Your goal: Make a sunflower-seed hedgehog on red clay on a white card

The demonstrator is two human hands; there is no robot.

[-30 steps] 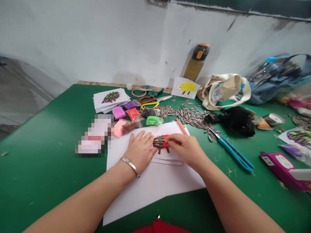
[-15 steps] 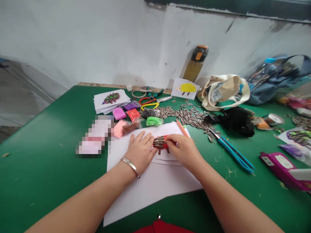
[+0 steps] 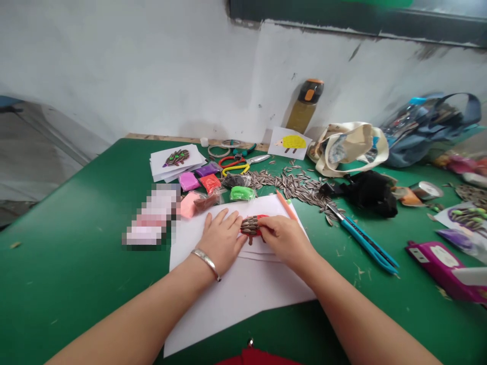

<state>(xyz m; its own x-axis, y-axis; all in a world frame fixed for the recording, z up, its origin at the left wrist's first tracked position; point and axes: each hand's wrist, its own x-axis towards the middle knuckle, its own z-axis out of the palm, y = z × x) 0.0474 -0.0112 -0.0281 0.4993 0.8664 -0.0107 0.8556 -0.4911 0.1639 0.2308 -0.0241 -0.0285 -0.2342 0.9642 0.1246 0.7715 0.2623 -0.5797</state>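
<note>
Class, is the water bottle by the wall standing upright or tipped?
Tipped: the water bottle leans, its top slanting right against the white wall.

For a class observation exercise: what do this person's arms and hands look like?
Both forearms are bare, no sleeves, and the left hand and right hand wear no gloves. A silver bangle circles the left wrist.

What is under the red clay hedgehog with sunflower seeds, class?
White paper lies beneath the hedgehog; the right hand covers one end, and the paper directly underneath cannot be seen.
</note>
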